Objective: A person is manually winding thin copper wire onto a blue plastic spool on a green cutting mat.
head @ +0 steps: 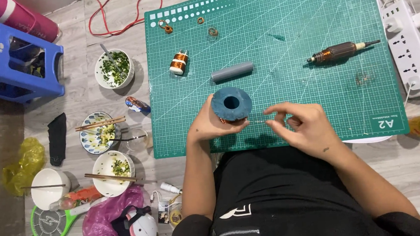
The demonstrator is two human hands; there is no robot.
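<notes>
Head camera looks straight down on a green gridded cutting mat (313, 53), where the left hand (210, 125) is closed around a thick blue foam-like cylinder with a round hole in its top (231, 103), holding it upright at the lower middle of the mat. The right hand (300, 124), just right of it, has thumb and forefinger pinched together on what seems to be a fine wire (258, 122) running to the cylinder's base, though it is too thin to be sure. A few copper turns (225, 120) show low on the cylinder, so the winding looks begun but far from full.

Counted on the mat: one grey plastic tube (232, 71) above the cylinder, one copper-wound bobbin (179, 63) at upper left, three small copper rings (166, 26) near the top edge, and one amber pen-shaped tool (342, 51) at right.

Off the mat at left stand four white bowls (114, 69), two of them crossed by chopsticks. A white power strip (409, 38) lies along the right edge.
</notes>
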